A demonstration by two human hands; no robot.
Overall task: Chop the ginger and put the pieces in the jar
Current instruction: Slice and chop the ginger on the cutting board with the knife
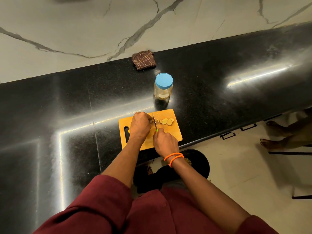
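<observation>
A wooden cutting board [172,134] lies at the counter's front edge. My left hand [140,126] curls over the ginger on the board and hides nearly all of it. My right hand [164,141] grips the green handle of a knife [154,121], whose blade stands on the board right against my left fingers. Several pale ginger slices [166,121] lie to the right of the blade. Behind the board stands a clear jar [163,91] with its blue lid on.
The black granite counter [67,115] runs left and right of the board. A folded brown checked cloth [143,60] lies against the marble wall. Another person's bare feet [273,132] and a stool frame [295,152] are on the floor at right.
</observation>
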